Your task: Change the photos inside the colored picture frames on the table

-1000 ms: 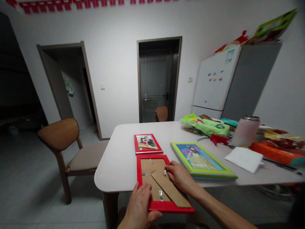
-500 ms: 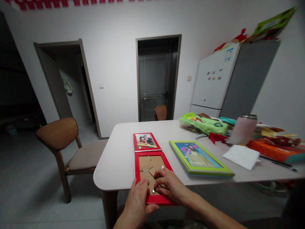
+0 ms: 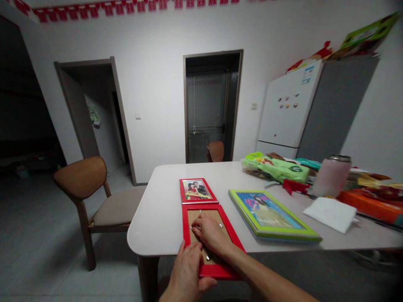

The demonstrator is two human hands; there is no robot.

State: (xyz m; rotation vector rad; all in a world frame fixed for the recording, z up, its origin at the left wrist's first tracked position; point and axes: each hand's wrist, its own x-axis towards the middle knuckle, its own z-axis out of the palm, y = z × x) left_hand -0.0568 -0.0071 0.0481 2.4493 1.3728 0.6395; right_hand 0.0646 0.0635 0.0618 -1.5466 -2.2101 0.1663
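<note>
Red frame was held by left hand; right hand, fingers bunched narrow, was placed at left-side clip.

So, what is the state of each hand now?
Left hand: holding the nearer red frame.
Right hand: curled over that frame; cannot tell if it grips anything.

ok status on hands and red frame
Left hand holding face-down rectangular red picture frame. Right hand at its left silver clip. Rectangular green picture frame apart, not blocking.
</note>
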